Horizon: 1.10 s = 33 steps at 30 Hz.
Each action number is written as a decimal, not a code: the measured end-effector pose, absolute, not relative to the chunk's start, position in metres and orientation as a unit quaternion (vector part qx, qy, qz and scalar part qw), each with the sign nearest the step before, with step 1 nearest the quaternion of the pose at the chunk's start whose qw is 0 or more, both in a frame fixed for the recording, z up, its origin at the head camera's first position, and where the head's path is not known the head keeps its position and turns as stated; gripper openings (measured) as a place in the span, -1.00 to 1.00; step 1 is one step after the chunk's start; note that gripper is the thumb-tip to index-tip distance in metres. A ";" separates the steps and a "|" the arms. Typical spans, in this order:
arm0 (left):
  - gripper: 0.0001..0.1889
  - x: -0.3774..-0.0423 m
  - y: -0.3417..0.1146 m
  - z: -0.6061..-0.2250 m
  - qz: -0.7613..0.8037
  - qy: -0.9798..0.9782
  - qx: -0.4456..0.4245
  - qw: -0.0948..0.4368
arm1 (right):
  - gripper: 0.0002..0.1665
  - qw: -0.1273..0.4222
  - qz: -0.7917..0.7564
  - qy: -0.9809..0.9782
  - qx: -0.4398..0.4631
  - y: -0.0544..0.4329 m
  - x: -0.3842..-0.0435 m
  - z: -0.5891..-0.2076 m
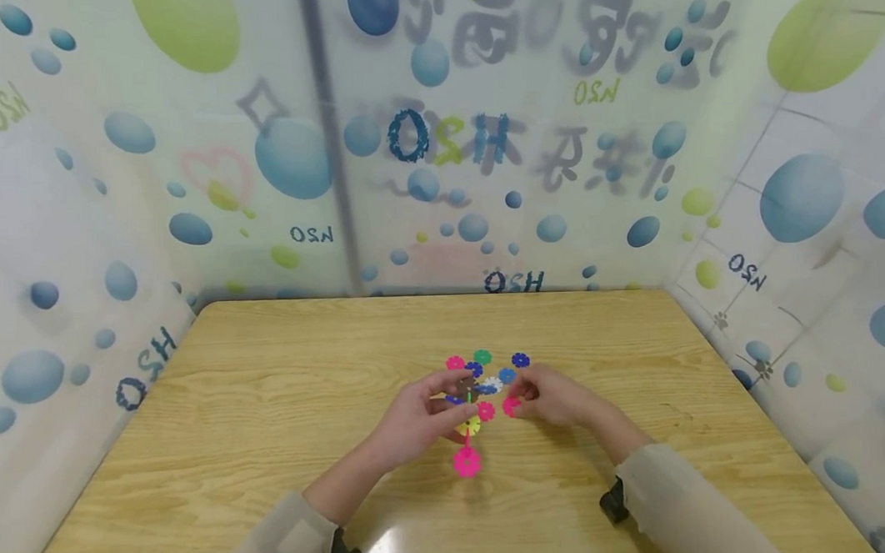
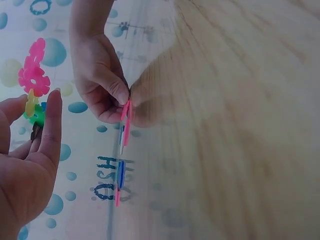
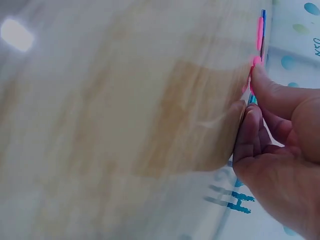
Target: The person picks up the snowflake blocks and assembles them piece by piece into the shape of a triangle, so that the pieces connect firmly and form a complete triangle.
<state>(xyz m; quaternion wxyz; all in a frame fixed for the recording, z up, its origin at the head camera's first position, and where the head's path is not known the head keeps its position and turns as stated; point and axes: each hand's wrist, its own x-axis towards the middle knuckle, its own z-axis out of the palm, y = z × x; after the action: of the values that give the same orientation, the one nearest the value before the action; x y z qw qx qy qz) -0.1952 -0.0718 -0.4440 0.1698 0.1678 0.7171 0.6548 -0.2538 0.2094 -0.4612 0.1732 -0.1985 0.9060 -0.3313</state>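
My left hand (image 1: pixel 411 418) holds a chain of linked plastic snowflake discs above the table. In the left wrist view the chain runs from pink discs (image 2: pixel 34 80) through a yellow disc (image 2: pixel 31 104) and a green disc (image 2: pixel 35 116) to a dark brown one. The lowest pink disc (image 1: pixel 466 461) hangs toward me in the head view. To the right, my right hand (image 1: pixel 557 397) pinches a loose pink disc (image 1: pixel 511 406) at the tabletop between thumb and fingers. Another pink disc (image 1: pixel 485 410) lies between the hands.
Beyond the hands, loose discs are scattered on the wooden table (image 1: pixel 282 360): a green disc (image 1: pixel 482 356), a pink disc (image 1: pixel 455 363), a white disc (image 1: pixel 494 384) and several blue ones, including a dark blue disc (image 1: pixel 520 360). Printed curtains (image 1: pixel 438 185) enclose the table's far side and both flanks.
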 end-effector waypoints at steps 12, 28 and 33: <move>-0.41 -0.196 -0.071 -0.447 0.653 0.718 0.164 0.176 | -0.95 0.142 -0.419 0.888 -0.123 0.215 -0.230 -0.458; -0.41 -0.195 -0.071 -0.447 0.646 0.725 0.171 0.168 | -0.60 0.156 -0.622 0.762 -0.084 0.210 -0.205 -0.431; -0.41 -0.195 -0.071 -0.445 0.647 0.724 0.173 0.168 | -0.61 0.162 -0.626 0.757 -0.094 0.209 -0.205 -0.429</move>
<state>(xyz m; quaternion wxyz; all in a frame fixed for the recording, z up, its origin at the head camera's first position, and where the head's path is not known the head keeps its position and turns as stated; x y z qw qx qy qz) -0.1948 -0.0712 -0.4454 0.1681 0.1727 0.7236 0.6468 -0.2045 0.2088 -0.4294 0.1617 -0.0937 0.7572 -0.6259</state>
